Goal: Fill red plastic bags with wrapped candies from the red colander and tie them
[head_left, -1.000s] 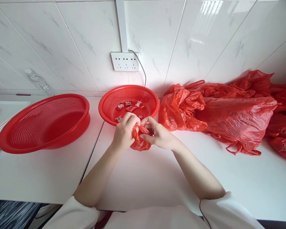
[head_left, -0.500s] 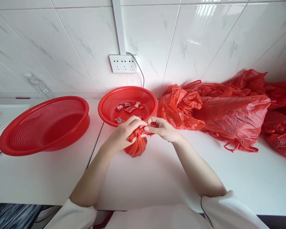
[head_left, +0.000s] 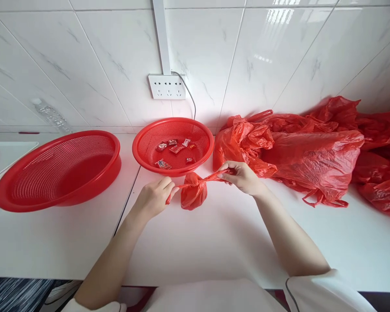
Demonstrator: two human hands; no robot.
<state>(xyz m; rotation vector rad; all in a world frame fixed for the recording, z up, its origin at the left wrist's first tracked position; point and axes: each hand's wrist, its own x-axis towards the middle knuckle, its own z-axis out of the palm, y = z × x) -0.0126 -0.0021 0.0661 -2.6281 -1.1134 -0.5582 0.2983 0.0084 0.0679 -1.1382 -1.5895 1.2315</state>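
- I see the hands now well apart; half a second ago they were bunched together over the neck of the small red bag (head_left: 194,197).
- My left hand (head_left: 154,197) pinches one twisted end of that bag between thumb and fingers, out to the left.
- My right hand (head_left: 243,178) grips the opposite end, drawn out to the right and a little higher; neither hand has let go.
- The bag itself sits between the two hands, just in front of the red basket (head_left: 145,145); I cannot tell whether its underside touches the table (head_left: 230,242).
- With both ends stretched sideways, its neck looks gathered into a knot, and I judge that this pull is tightening it.
- Moving the hands apart has also opened my view of the basket's near side, where wrapped packets (head_left: 176,149) lie on the bottom.
- To the right, the pile of big red bags (head_left: 315,151) stays where it was, against the wall (head_left: 273,52) and untouched.
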